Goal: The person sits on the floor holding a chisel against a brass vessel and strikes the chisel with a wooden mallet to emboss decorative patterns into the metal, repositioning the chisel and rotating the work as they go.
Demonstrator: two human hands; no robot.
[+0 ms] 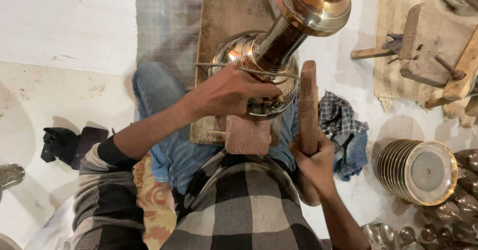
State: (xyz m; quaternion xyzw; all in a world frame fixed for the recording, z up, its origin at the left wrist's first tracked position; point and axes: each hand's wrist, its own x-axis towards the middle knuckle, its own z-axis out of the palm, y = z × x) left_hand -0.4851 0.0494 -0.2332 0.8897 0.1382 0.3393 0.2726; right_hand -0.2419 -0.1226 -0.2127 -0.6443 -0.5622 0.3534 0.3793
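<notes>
A shiny brass vessel (279, 36) with a ribbed neck and a round cup-shaped top lies across a wooden plank (224, 11) in front of me. My left hand (231, 91) presses on its wide rounded base, fingers curled over the metal beside a thin wire (219, 66). My right hand (311, 163) grips the lower end of a long wooden mallet (307, 100), held upright just right of the vessel's base. A reddish block (247, 134) sits under the vessel near my knees.
A checked cloth (343, 120) lies to the right of the mallet. A ribbed brass drum (418, 171) and several small brass pieces (448, 215) sit at lower right. Wooden tools (428, 41) rest on a mat at upper right. A black object (62, 143) lies at left.
</notes>
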